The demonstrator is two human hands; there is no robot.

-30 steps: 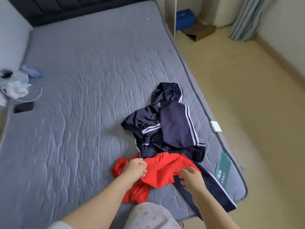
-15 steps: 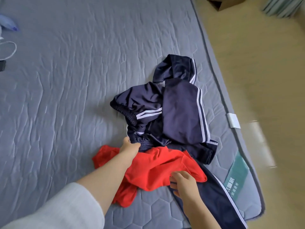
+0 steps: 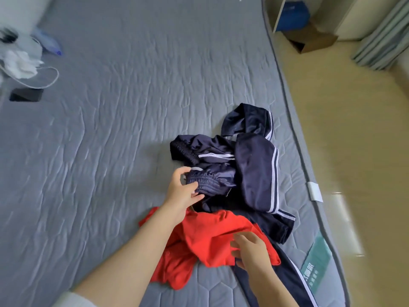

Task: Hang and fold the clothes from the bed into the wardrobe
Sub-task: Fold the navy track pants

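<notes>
Nearest the camera, the right hand (image 3: 251,251) reaches in from the lower right, palm down on the red garment (image 3: 205,238). Its fingers (image 3: 235,244) curl over a fold of the cloth, so that grip is closed on the red fabric; the thumb is hidden. The red garment lies crumpled near the foot of the bed (image 3: 99,162), partly over a navy trouser leg (image 3: 287,271) that runs under the right forearm.

The left arm stretches further forward across the red cloth. The left hand (image 3: 180,192) is turned on its side, fingers and thumb wrapped round the gathered elastic waistband (image 3: 205,181) of the navy striped clothes (image 3: 254,169), which are heaped just beyond the red garment.

Far left on the bed lie a black phone (image 3: 26,95) and a white cable (image 3: 52,79). A cardboard box (image 3: 314,41) sits on the floor beyond.
</notes>
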